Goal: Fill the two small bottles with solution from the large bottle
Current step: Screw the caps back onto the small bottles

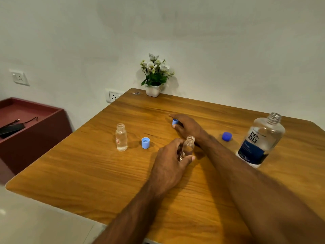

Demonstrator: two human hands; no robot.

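One small clear bottle (pixel 121 137) stands uncapped at the centre left of the wooden table (pixel 88 173), with clear liquid in it. Just right of it lies a light blue cap (pixel 145 143), open side up. My left hand (pixel 171 161) grips the second small clear bottle (pixel 188 146), upright and uncapped, near the table's middle. Farther back, my right hand (pixel 188 126) closes its fingers on another light blue cap (pixel 175 121) at the table surface. The large clear bottle (pixel 260 140) with a dark blue label stands open at the right, its dark blue cap (pixel 226 136) lying beside it.
A white pot of white flowers (pixel 154 76) stands at the table's far edge against the wall. A dark red cabinet (pixel 29 124) with a black device and cable on it is at the left. Wall sockets (pixel 113 97) sit behind the table.
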